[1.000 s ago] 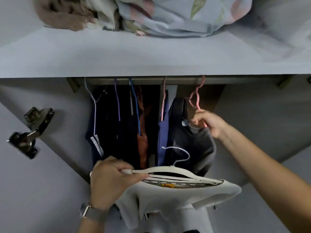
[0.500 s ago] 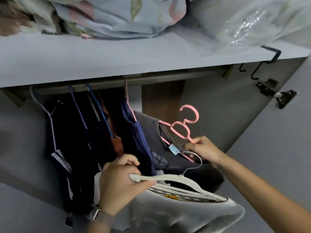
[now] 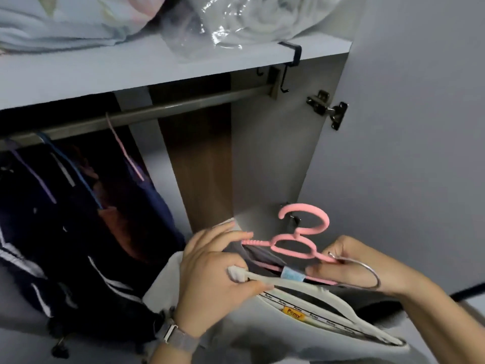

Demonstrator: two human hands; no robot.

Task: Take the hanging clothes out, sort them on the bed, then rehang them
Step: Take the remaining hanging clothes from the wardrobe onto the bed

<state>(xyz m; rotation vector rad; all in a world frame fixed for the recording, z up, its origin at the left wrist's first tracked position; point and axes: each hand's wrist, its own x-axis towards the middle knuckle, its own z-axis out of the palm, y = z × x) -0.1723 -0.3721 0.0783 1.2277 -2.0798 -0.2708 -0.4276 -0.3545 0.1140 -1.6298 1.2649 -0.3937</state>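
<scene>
Pink hanger (image 3: 296, 245), white hanger (image 3: 309, 287), navy white-striped garment (image 3: 39, 258).

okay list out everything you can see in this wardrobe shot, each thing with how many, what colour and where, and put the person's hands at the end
pink hanger: one, pink, off the rail, in both hands, carrying the grey garment
grey garment: one, dark grey, on the pink hanger
white hanger: one, white with a metal hook, under the pink one
white garment: one, white, on the white hanger, lower middle
hanging clothes: several, mostly dark navy, one rust, on the rail at left
rail: one, grey metal, under the shelf
shelf: one, pale grey, top, holding folded bedding and a plastic-wrapped bundle
door hinge: one, metal, right
left hand: grips both hangers' left ends, watch on wrist
right hand: grips the hangers near their hooks
</scene>
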